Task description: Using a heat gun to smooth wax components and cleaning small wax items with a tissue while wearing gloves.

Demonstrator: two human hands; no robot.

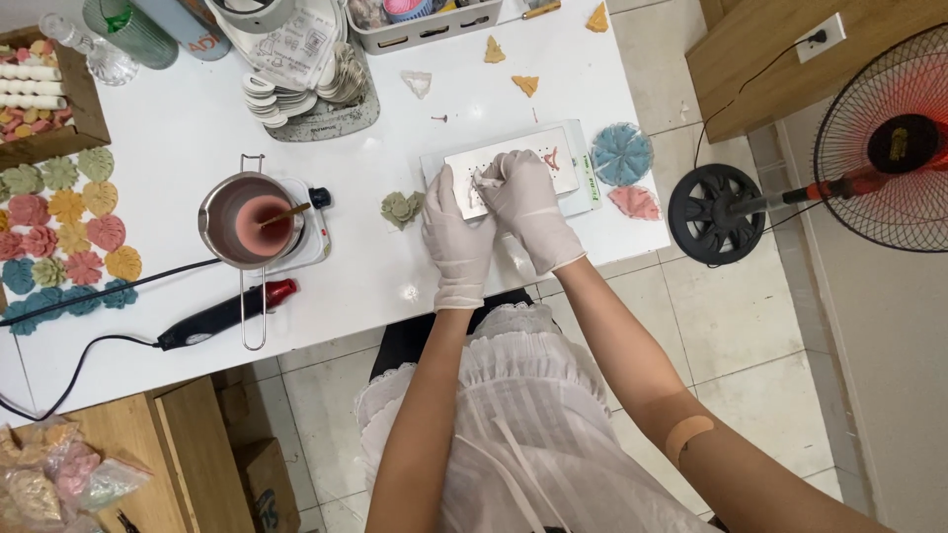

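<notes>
Thin, matt white rubber gloves cover the left hand (456,242) and the right hand (528,207). The table (178,128) is smooth, faintly glossy white. At left centre, the pot (247,219) is shiny metal; lower left, the cabinet (168,444) is matt wood.

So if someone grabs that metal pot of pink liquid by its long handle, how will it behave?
The metal pot looks well filled with pink liquid, so it is probably heavy and apt to slosh. Its long handle juts past the small burner, so lifting from the end may tip it.

A melting pot (245,219) of pink wax sits beside a heat gun (229,312).
</notes>
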